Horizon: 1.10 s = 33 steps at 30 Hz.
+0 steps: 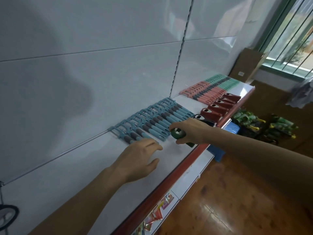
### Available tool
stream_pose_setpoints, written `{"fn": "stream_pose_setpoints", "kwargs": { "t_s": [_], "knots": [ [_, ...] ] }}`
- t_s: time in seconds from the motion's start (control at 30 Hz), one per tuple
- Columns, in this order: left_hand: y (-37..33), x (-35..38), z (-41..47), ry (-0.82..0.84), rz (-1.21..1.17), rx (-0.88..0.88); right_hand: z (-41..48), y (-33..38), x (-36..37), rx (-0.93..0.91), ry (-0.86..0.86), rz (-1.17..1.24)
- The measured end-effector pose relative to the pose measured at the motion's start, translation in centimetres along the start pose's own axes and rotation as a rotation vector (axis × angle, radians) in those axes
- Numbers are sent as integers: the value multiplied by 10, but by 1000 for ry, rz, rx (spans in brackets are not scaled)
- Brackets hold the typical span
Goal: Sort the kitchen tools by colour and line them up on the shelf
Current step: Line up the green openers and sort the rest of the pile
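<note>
On the white shelf [71, 180] lie rows of tools grouped by colour: blue peelers [152, 121], pink peelers [203, 94], mint-green peelers [221, 81] farthest right. Nearer the shelf's front edge runs a line of dark red bottle openers [218, 106], with a black opener [201, 118] at its near end. My right hand [193, 131] is shut on a green bottle opener [179, 134], held just above the shelf beside the black one. My left hand [140, 158] rests flat and open on the shelf, fingertips touching the nearest blue peeler.
The shelf has a red front edge [184, 161]. A cardboard box [245, 65] stands at the shelf's far end by a window. Below are a blue stool [218, 150], green toy vehicles [264, 126] on the wooden floor, and packaged goods [157, 214] on a lower shelf.
</note>
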State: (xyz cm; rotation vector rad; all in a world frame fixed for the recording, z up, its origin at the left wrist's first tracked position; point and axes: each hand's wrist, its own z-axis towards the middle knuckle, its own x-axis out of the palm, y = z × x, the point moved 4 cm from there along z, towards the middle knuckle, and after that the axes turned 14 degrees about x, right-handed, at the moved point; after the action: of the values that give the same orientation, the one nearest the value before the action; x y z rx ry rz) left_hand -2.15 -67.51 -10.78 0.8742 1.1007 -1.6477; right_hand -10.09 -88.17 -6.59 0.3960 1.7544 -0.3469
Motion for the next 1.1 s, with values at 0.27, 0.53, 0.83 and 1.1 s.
{"fn": "stream_pose_setpoints", "kwargs": {
  "t_s": [0.27, 0.53, 0.83, 1.1],
  "knots": [
    [-16, 27, 17, 281, 16, 128, 9, -3, 23, 107, 36, 9],
    [-18, 42, 25, 326, 80, 218, 12, -7, 29, 125, 76, 40],
    [-17, 44, 28, 288, 35, 176, 15, -6, 32, 154, 112, 15],
    [-20, 38, 33, 360, 60, 180, 14, -7, 23, 167, 182, 29]
  ]
}}
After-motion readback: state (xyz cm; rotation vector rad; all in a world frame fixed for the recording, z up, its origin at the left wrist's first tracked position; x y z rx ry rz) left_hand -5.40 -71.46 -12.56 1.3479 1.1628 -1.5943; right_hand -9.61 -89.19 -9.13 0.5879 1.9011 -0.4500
